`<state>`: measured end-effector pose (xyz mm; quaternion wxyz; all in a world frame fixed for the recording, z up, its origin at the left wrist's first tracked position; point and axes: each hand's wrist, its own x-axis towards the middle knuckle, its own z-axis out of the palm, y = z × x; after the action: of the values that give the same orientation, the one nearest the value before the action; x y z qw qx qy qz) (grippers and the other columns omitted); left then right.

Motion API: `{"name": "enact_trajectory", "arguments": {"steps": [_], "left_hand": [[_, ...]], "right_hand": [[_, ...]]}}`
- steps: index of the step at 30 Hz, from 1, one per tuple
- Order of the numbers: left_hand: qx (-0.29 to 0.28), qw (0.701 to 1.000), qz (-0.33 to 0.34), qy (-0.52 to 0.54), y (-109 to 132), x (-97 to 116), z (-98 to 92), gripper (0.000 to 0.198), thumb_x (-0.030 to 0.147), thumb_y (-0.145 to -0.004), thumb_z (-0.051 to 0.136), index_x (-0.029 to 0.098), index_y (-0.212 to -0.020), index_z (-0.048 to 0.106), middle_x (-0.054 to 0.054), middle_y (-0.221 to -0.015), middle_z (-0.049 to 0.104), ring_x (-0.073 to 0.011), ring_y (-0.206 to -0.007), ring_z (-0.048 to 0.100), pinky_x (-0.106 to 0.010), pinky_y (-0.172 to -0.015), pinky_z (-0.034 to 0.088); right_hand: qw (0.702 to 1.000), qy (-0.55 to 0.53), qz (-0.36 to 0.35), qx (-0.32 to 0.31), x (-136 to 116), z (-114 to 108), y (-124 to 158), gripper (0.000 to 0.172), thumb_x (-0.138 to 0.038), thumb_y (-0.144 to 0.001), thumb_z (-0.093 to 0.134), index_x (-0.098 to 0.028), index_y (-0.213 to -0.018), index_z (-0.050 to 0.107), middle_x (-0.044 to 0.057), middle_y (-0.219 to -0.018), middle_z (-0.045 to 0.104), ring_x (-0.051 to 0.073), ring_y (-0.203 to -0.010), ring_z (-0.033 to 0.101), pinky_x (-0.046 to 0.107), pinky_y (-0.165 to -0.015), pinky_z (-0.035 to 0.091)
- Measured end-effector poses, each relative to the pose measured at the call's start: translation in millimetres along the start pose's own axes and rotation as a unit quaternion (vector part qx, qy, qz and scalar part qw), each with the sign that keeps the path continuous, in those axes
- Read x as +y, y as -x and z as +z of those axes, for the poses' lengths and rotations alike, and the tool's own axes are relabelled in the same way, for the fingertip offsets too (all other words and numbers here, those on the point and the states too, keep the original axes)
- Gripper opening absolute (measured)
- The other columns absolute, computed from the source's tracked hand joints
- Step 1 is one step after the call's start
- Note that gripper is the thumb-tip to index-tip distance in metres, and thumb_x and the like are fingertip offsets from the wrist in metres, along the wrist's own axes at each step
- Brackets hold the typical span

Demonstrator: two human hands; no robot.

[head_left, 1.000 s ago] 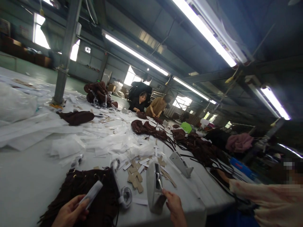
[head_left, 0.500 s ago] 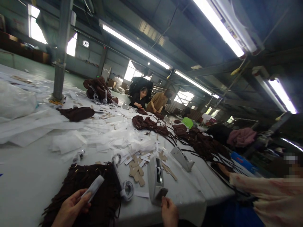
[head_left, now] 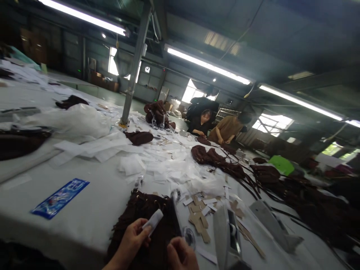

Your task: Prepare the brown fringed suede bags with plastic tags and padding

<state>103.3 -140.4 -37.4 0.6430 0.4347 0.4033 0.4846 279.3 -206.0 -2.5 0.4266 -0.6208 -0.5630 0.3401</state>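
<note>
My left hand pinches a small white wrapped strip between thumb and fingers, above a dark brown fringed bag lying on the table. The bag has small metal eyelets along its top edge. My right hand is closed in a pinch over the bag's right side; whatever its fingertips hold, if anything, is too small to make out. To its right stands a grey tape dispenser. A wrapped ring-like piece lies by the bag's edge, just beyond my right hand.
A second tape dispenser stands farther right. Cardboard strips are scattered past the bag. A blue packet lies left. White paper and brown bags cover the table's middle. Two people work beyond, near a metal post.
My right hand has moved left from the front of the tape dispenser to over the bag. The view has swung left, bringing the blue packet into sight. My left hand keeps the white strip.
</note>
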Motion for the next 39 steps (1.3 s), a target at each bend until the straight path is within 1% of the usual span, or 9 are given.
{"name": "enact_trajectory", "arguments": {"steps": [3, 5, 8, 10, 19, 23, 27, 33, 39], "left_hand": [[-0.004, 1.000, 0.017, 0.004, 0.7, -1.0, -0.4, 0.044, 0.054, -0.074, 0.066, 0.013, -0.089, 0.062, 0.000, -0.062, 0.061, -0.0136, -0.053, 0.056, -0.023, -0.050, 0.045], [-0.008, 1.000, 0.023, 0.011, 0.2, -1.0, -1.0, 0.042, 0.053, -0.074, 0.066, 0.013, -0.089, 0.062, -0.001, -0.066, 0.061, -0.0134, -0.055, 0.056, -0.023, -0.050, 0.044], [-0.014, 0.999, 0.025, 0.015, -1.3, -1.4, -1.5, 0.041, 0.052, -0.075, 0.066, 0.014, -0.089, 0.063, -0.001, -0.068, 0.061, -0.0129, -0.055, 0.055, -0.022, -0.051, 0.044], [-0.010, 1.000, 0.027, 0.010, -1.6, -2.2, -1.2, 0.040, 0.051, -0.076, 0.065, 0.014, -0.089, 0.062, -0.001, -0.068, 0.061, -0.0128, -0.056, 0.055, -0.022, -0.052, 0.044], [-0.001, 0.996, 0.070, -0.058, 2.8, -5.5, -1.0, 0.034, 0.049, -0.080, 0.061, 0.016, -0.085, 0.062, -0.003, -0.071, 0.063, -0.0174, -0.067, 0.059, -0.024, -0.060, 0.046], [-0.014, 0.999, 0.031, -0.024, -0.4, -3.8, -3.5, 0.039, 0.053, -0.079, 0.061, 0.015, -0.087, 0.062, -0.001, -0.065, 0.061, -0.0149, -0.058, 0.056, -0.023, -0.055, 0.045], [-0.040, 0.997, -0.019, 0.069, -8.1, -5.1, -6.4, 0.045, 0.056, -0.073, 0.067, 0.013, -0.085, 0.063, 0.001, -0.056, 0.056, -0.0106, -0.047, 0.050, -0.020, -0.046, 0.041], [-0.072, 0.979, -0.068, 0.177, -15.5, -10.6, -10.3, 0.046, 0.054, -0.065, 0.075, 0.012, -0.080, 0.066, 0.001, -0.054, 0.056, -0.0058, -0.039, 0.043, -0.017, -0.037, 0.033], [-0.052, 0.970, -0.116, 0.206, -16.0, -5.6, -10.9, 0.044, 0.051, -0.061, 0.079, 0.013, -0.075, 0.064, 0.001, -0.054, 0.058, -0.0049, -0.039, 0.045, -0.014, -0.036, 0.032]], "right_hand": [[0.997, -0.001, -0.016, -0.072, -34.5, 22.5, -24.4, 0.038, -0.057, -0.083, 0.051, -0.020, -0.073, 0.055, -0.004, -0.059, 0.049, 0.011, -0.054, 0.044, 0.022, -0.052, 0.035], [0.996, 0.050, -0.006, -0.073, -44.4, 31.2, -36.2, 0.036, -0.052, -0.084, 0.051, -0.019, -0.070, 0.057, -0.002, -0.062, 0.055, 0.013, -0.059, 0.049, 0.023, -0.055, 0.037], [0.990, 0.139, 0.019, -0.030, -43.7, 39.6, -47.6, 0.037, -0.049, -0.082, 0.052, -0.018, -0.063, 0.058, 0.001, -0.061, 0.059, 0.016, -0.061, 0.053, 0.026, -0.058, 0.037], [0.986, 0.163, 0.035, -0.009, -39.7, 43.6, -51.7, 0.038, -0.049, -0.081, 0.053, -0.018, -0.058, 0.056, 0.002, -0.058, 0.058, 0.017, -0.059, 0.053, 0.027, -0.057, 0.035], [0.980, 0.180, 0.087, -0.006, -40.0, 54.1, -60.9, 0.043, -0.052, -0.078, 0.053, -0.020, -0.049, 0.051, 0.005, -0.051, 0.057, 0.021, -0.054, 0.057, 0.029, -0.053, 0.033], [0.986, 0.146, 0.076, -0.016, -33.2, 49.4, -63.4, 0.040, -0.055, -0.075, 0.057, -0.015, -0.070, 0.060, 0.010, -0.069, 0.066, 0.025, -0.069, 0.061, 0.032, -0.063, 0.041], [0.993, 0.068, 0.049, -0.078, -23.8, 45.4, -64.0, 0.049, -0.060, -0.077, 0.054, -0.012, -0.087, 0.064, 0.009, -0.080, 0.069, 0.023, -0.075, 0.062, 0.029, -0.065, 0.046], [0.987, -0.097, 0.025, -0.124, -13.1, 47.1, -60.0, 0.044, -0.055, -0.077, 0.062, -0.013, -0.092, 0.065, 0.002, -0.072, 0.063, 0.014, -0.060, 0.054, 0.022, -0.053, 0.039], [0.982, -0.133, 0.011, -0.133, 4.4, 51.3, -60.5, 0.043, -0.058, -0.074, 0.065, -0.015, -0.083, 0.068, 0.000, -0.065, 0.060, 0.012, -0.056, 0.048, 0.021, -0.051, 0.038]]}}
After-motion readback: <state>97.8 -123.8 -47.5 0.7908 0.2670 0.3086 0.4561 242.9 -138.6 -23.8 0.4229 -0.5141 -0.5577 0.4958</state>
